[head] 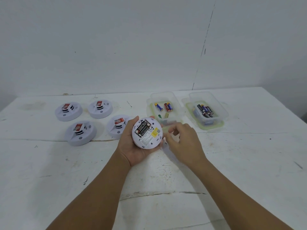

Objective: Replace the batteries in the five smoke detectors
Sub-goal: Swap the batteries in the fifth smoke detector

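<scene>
Smoke detector, held [147, 133]: white, round, turned back-side up in the left hand [132, 146], above the white table [232, 171]. Left fingers curl round its far rim and the thumb lies on its left edge. Open battery compartment shows black batteries [143, 128] seated side by side; a yellow label [154, 133] and a printed white label sit beside them.

Right hand [184, 143]: just right of the detector, fingers loosely curled and narrow, blurred; whether they pinch anything cannot be told.

Smoke detectors, four, face up on the table to the left: far left [68, 111], far right [100, 108], near left [80, 132], and one [117, 126] partly hidden behind the left hand. Each bears a red tag on top.

Clear plastic container, left [166, 97]: holds a few loose batteries, blue-yellow and red among them.

Clear plastic container, right [216, 103]: holds a cluster of dark batteries. Both containers stand on the far side of the table, near each other but apart.
</scene>
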